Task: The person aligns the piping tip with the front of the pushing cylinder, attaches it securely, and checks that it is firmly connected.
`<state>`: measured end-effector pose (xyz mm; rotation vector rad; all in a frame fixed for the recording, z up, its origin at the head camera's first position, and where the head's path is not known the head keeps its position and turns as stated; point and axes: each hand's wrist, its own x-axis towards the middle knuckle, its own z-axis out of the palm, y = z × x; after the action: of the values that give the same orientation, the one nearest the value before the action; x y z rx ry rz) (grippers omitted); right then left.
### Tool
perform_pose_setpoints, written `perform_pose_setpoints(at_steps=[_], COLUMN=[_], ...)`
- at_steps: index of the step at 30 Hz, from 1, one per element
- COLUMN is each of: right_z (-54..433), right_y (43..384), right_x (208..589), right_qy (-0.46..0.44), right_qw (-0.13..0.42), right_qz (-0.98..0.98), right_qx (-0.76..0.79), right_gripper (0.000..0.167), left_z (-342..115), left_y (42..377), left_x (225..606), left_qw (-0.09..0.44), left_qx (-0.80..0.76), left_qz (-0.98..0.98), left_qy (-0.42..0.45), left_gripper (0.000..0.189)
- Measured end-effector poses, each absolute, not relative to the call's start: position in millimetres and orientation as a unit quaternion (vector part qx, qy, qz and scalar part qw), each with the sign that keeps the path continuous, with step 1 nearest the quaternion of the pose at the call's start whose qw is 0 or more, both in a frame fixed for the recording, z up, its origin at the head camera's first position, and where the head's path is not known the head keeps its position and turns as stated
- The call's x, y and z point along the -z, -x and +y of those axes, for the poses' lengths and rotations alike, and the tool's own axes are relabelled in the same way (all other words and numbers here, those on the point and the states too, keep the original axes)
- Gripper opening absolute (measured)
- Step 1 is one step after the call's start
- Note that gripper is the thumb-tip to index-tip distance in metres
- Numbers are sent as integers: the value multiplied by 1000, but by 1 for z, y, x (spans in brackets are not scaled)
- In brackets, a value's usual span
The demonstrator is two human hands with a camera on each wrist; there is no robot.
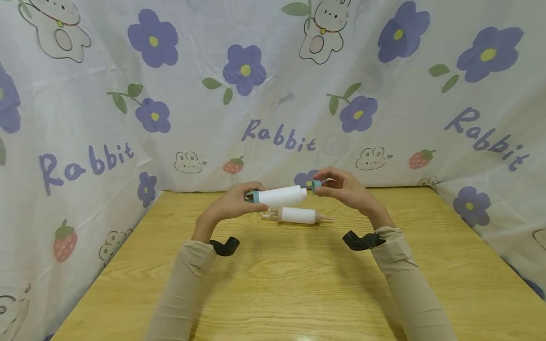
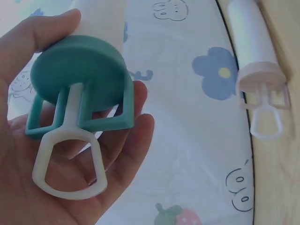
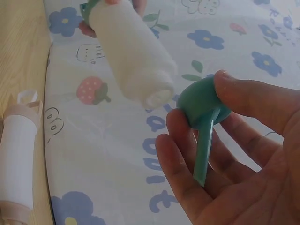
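Note:
My left hand [image 1: 232, 201] grips a white syringe-like tube [image 1: 281, 195] by its teal end, holding it above the table with its narrow neck toward the right. At that end, a teal collar [image 2: 79, 70] with square finger loops surrounds a white pull ring [image 2: 70, 164]. Between thumb and fingers, my right hand [image 1: 345, 189] pinches a teal nozzle cap [image 3: 201, 103] with a thin spout. A short gap separates the cap from the tube's bare neck [image 3: 159, 97]. Below them, a second tube [image 1: 298, 215] with beige ends lies on the table, its pointed tip to the right.
The wooden table [image 1: 273, 284] spreads under both arms. Behind it and along the sides hangs a white cloth [image 1: 273, 104] printed with flowers, rabbits and strawberries. A black wrist mount [image 1: 226, 246] sits on the left wrist, and another black mount [image 1: 362, 240] on the right.

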<state>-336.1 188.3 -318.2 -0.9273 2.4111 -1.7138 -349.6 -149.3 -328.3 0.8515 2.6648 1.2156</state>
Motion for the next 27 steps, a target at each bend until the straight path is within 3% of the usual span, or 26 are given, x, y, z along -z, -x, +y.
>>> perform_pose_setpoints(at_steps=[15,27], right_z=[195,194], right_y=[339,322], right_x=[321,302], right_qy=[293,295], right_qw=[19,6], right_qz=[789,783], right_qx=[540,548], right_gripper=[38,39], left_z=[-139,-133], left_y=[356,340], left_x=[301,288], left_qw=[17,-8], left_qx=[-445,-454], left_qz=[849,844], left_qy=[-284,-285], left_gripper=[42,42])
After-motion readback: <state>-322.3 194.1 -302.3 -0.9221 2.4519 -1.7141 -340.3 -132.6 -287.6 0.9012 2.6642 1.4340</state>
